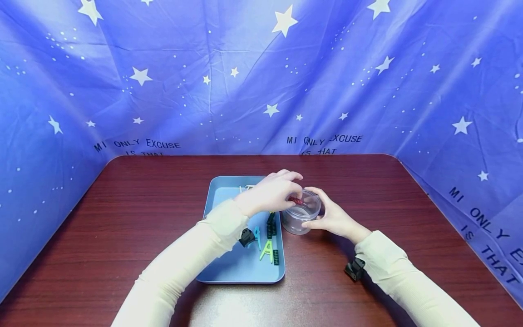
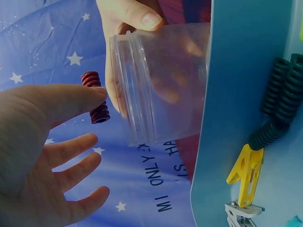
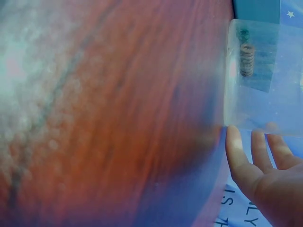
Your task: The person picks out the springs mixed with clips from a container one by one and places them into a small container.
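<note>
My left hand (image 1: 271, 193) pinches a red coil spring (image 2: 100, 115) between thumb and fingers. In the head view the spring (image 1: 296, 200) is over the mouth of a clear plastic jar (image 1: 296, 225). My right hand (image 1: 335, 217) holds this jar from the right, thumb at the near side and fingers at the far side. The jar stands beside the right edge of a blue tray (image 1: 229, 269). In the left wrist view the other left fingers are spread below the spring. The right wrist view shows fingers against the jar wall (image 3: 265, 109).
Several dark green springs (image 2: 272, 92) lie along the tray's right side. Near them are a yellow clip (image 2: 247, 172), a light green clip (image 1: 267, 251), a blue clip (image 1: 257, 234) and a metal clip (image 2: 241, 213). A brown table (image 1: 155, 200) carries everything; a starry curtain (image 1: 229, 104) hangs behind.
</note>
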